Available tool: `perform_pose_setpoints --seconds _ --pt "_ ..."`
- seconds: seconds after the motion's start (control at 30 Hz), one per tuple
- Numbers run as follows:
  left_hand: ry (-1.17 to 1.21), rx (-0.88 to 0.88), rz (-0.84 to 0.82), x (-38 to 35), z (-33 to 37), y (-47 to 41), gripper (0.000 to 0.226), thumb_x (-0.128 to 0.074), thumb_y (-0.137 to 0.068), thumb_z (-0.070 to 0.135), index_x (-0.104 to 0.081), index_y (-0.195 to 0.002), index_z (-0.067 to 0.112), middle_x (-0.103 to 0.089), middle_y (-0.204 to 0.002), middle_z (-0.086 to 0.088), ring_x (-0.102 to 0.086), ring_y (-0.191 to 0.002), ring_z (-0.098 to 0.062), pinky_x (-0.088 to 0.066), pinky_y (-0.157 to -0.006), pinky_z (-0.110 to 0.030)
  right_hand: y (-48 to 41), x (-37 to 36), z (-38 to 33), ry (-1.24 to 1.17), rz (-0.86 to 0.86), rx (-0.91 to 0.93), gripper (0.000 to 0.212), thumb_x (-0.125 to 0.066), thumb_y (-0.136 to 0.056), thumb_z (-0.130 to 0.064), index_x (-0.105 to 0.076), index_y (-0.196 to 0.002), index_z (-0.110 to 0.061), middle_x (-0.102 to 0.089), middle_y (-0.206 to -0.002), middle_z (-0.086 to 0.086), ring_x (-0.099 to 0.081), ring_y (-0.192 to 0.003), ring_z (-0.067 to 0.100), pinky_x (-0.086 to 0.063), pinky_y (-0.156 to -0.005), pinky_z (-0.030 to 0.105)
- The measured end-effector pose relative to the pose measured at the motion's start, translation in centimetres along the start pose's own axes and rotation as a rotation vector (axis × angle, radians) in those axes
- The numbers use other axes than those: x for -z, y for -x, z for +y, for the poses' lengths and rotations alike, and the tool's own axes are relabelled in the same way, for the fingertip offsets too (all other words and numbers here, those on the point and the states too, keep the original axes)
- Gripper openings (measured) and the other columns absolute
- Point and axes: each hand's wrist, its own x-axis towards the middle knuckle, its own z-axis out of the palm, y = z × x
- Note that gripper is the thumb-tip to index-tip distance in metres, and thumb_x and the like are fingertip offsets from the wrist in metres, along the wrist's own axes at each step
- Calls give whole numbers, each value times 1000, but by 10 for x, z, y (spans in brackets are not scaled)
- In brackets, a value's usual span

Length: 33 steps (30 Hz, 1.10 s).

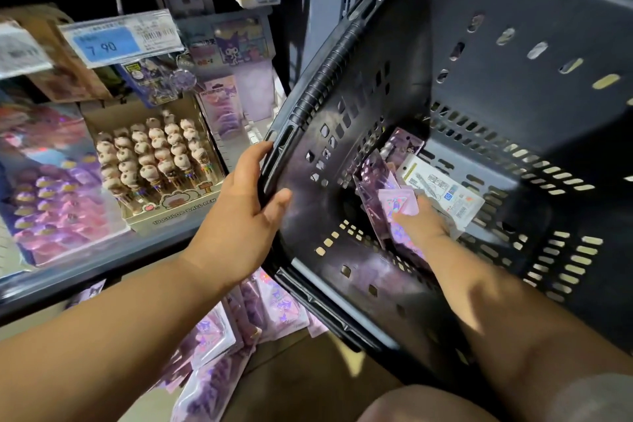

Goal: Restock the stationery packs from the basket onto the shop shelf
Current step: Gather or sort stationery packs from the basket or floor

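Left hand (239, 216) curled tight on the rim of the tipped black basket (513, 79), right hand (424, 223) deep inside among the purple stationery packs (373, 178) — grip hidden, shop shelf (85, 271) just beside

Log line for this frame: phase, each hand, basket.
phase: pick from basket | left hand: grips basket rim | right hand: among purple packs inside, grip unclear

The tilted basket (513, 27) gapes wide toward you; its upper interior is open room to reach through. Stationery packs (442, 188) crowd only the low corner. Your left grip (246, 212) blocks the near rim. The ball pen display box (181, 216) fills the shelf (102, 260) front; loose packs (212, 346) litter the floor (308, 384).
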Motion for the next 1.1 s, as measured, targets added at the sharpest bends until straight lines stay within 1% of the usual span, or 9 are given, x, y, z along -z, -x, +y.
perform_pose_setpoints --seconds 0.3,0.47,0.57,0.63,0.73,0.83,0.93,1.03,1.1 --pt "18 14 -6 1 1 -1 60 -48 -89 38 -23 -144 32 -39 -145 -3 -37 -134 -17 -29 -115 -42 -3 27 -4 -395 -45 -23 62 -67 -86 -26 -37 -140 -18 -54 -120 3 -53 -110 24 -44 -99 41" --pt "16 9 -4 0 1 0 57 -50 -93 35 -23 -144 33 -40 -144 -3 -39 -133 -18 -31 -114 -44 -66 12 40 -540 -83 -56 83 -76 -50 -52 -49 -126 -31 -65 -114 4 -64 -104 30 -51 -92 52" --pt "38 10 -7 0 3 1 54 -46 -87 42 -22 -134 48 -39 -145 -1 -38 -134 -17 -31 -114 -44 -32 17 4 -509 -82 -83 78 -75 -65 -47 -42 -134 -31 -59 -119 1 -57 -107 26 -47 -96 46" --pt "35 8 4 0 3 1 52 -48 -89 41 -23 -134 49 -40 -143 0 -41 -129 -12 -33 -112 -33 -18 15 -17 -438 -111 -88 74 -67 -85 -33 -26 -146 -29 -49 -126 2 -49 -112 26 -42 -98 44" --pt "-3 -27 33 -1 3 0 49 -52 -97 26 -24 -132 47 -40 -135 6 -43 -110 3 -27 -91 1 -22 5 -33 -280 -107 -108 85 -64 -88 -35 -12 -153 -21 -32 -150 17 -37 -132 41 -34 -108 56" --pt "-27 -24 44 -2 2 -1 50 -51 -95 31 -20 -130 49 -36 -132 10 -32 -114 9 -20 -86 7 -18 -2 -41 -115 -129 -120 85 -63 -88 -38 -14 -151 -9 -27 -153 19 -33 -136 41 -31 -109 53" --pt "-38 -14 29 -1 2 0 55 -52 -97 28 -21 -139 43 -33 -135 10 -28 -121 6 -20 -95 -5 -17 0 -39 -87 -97 -66 84 -64 -86 -37 -16 -151 -13 -30 -152 17 -36 -134 40 -35 -108 52" --pt "-17 -19 21 -1 0 -2 53 -51 -95 32 -22 -138 45 -36 -138 7 -31 -128 -2 -24 -104 -20 -21 11 -26 -235 -109 -53 93 -70 -80 -42 -15 -151 -21 -28 -153 13 -39 -133 38 -37 -106 54" --pt "4 -15 13 0 -2 -2 53 -48 -90 38 -25 -137 44 -40 -139 3 -37 -131 -11 -30 -111 -31 -18 23 -15 -368 -107 -28 86 -69 -76 -47 -26 -147 -24 -43 -142 6 -50 -121 30 -42 -99 47"
